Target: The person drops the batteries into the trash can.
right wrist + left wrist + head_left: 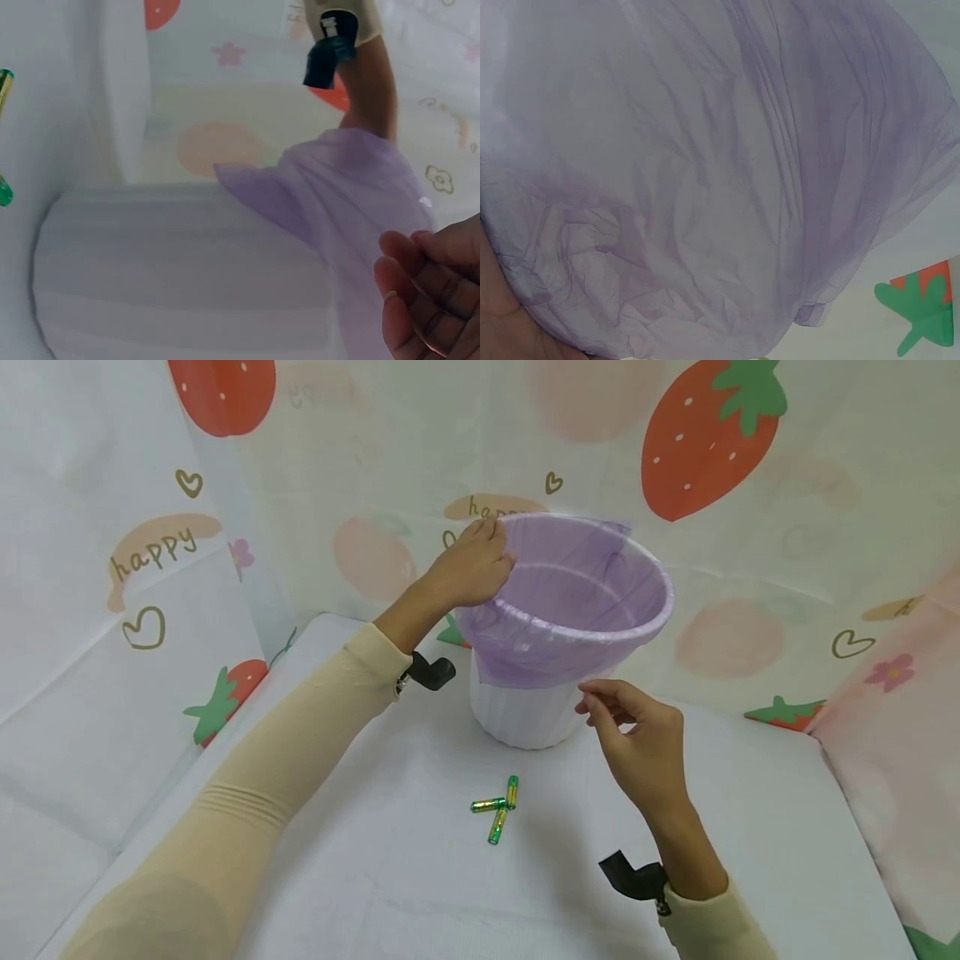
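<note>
A white trash can (525, 718) stands on the table, lined with a thin purple trash bag (547, 652) folded down over its rim. At the rim's left side, my left hand (474, 564) grips the bagged edge, some fingers hidden by it. Crinkled purple film (705, 187) fills most of the left wrist view. Just below the bag's lower front edge is my right hand (637, 735), fingers loosely curled and thumb close to the index fingertip. Nothing shows between those fingers (409, 281) in the right wrist view, where the bag hangs behind them.
Three green and gold batteries (497, 827) lie touching one another on the white tabletop (390, 877), in front of the can. Strawberry-printed cloth (300, 485) walls the table at the back and sides. Each wrist carries a black camera mount (633, 877).
</note>
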Demonstrator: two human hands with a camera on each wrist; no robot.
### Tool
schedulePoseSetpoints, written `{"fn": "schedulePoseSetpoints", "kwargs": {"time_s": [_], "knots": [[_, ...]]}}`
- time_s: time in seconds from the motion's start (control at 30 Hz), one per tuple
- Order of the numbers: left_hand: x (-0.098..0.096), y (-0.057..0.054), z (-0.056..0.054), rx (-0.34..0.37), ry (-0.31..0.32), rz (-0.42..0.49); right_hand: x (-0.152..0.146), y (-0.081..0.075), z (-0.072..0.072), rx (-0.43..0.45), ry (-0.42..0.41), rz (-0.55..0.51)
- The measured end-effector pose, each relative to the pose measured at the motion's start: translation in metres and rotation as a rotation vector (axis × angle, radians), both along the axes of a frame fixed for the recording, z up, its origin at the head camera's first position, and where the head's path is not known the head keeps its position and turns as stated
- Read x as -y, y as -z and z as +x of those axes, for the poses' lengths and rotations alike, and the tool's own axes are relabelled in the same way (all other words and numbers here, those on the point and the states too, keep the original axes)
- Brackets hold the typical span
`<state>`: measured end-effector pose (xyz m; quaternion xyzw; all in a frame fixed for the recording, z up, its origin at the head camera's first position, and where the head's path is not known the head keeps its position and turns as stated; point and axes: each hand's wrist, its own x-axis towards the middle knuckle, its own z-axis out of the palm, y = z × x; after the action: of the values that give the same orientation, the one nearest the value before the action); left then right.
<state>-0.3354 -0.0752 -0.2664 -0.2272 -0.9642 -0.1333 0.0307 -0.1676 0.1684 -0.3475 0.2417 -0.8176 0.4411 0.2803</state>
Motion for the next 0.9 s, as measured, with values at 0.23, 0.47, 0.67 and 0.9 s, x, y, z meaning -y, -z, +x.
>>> {"fn": "schedulePoseSetpoints", "kwargs": {"time_s": [0.23,0.47,0.67,0.9], "knots": [[0.000,-0.001,0.000,-0.003,-0.001,-0.007,0.003,0.023,0.004,0.089,-0.006,-0.003],[-0.001,-0.002,0.000,-0.018,0.009,-0.013,0.003,0.046,0.007,0.199,-0.017,0.010],[-0.001,-0.001,-0.001,-0.013,0.016,-0.016,0.004,0.065,0.008,0.300,-0.022,0.024],[0.000,-0.001,-0.001,-0.006,0.011,-0.015,0.006,0.084,0.006,0.410,-0.016,0.006]]}}
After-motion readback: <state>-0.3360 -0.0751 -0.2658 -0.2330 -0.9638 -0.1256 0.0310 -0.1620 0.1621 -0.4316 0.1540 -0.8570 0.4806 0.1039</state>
